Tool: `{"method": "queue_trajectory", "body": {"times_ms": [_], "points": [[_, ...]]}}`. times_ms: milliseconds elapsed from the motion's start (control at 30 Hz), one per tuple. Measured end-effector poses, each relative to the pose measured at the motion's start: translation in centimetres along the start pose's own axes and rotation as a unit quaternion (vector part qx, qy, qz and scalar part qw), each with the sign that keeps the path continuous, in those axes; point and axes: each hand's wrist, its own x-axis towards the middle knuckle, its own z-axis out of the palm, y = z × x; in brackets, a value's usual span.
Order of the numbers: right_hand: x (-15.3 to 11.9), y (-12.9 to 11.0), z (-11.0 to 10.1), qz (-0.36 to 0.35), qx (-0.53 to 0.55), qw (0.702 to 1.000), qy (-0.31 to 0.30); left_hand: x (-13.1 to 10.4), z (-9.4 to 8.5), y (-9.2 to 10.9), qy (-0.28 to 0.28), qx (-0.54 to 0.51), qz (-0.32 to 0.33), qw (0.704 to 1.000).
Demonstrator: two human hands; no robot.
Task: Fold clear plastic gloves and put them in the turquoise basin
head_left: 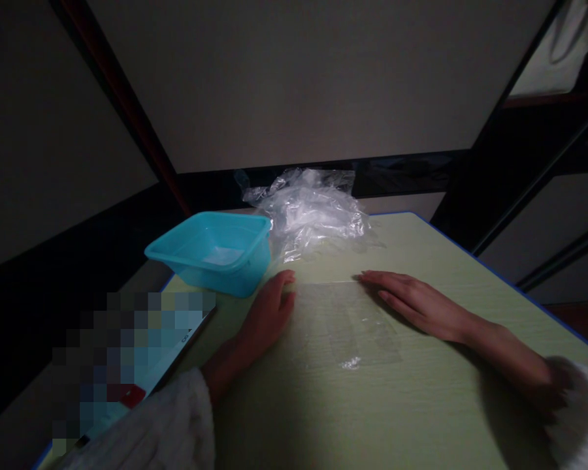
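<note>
A flat, clear plastic bag (343, 326) lies on the table between my two hands, its far edge a straight line and its near part wrinkled and shiny. Beside its upper left corner rests my left hand (269, 308), thumb and fingers apart, with nothing visible in its grasp. On the other side, my right hand (416, 301) stretches out flat, palm down, its fingertips at the bag's upper right corner. Whether the left fingertips touch the plastic is hard to tell.
Behind the hands is a crumpled pile of clear plastic bags (318, 212). A turquoise plastic basin (247, 267) stands at the left, holding something pale. Nearer me at left lies a partly blurred flat object (169, 352). The pale table (372, 418) has a blue edge.
</note>
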Motion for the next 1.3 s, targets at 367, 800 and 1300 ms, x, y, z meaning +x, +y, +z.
{"method": "queue_trajectory", "body": {"times_ms": [367,800,1300], "points": [[3.1,1.5,1.3,0.139,0.195,0.970,0.051,4.4,1.2,-0.9,-0.006,0.031,-0.049,0.998],[4.1,2.6,1.5,0.121,0.182,0.975,0.027,3.8,1.2,-0.4,0.039,0.017,-0.053,0.998],[2.8,1.6,0.9,0.015,0.068,0.996,0.061,0.7,0.5,1.3,0.015,0.009,0.026,1.000]]}}
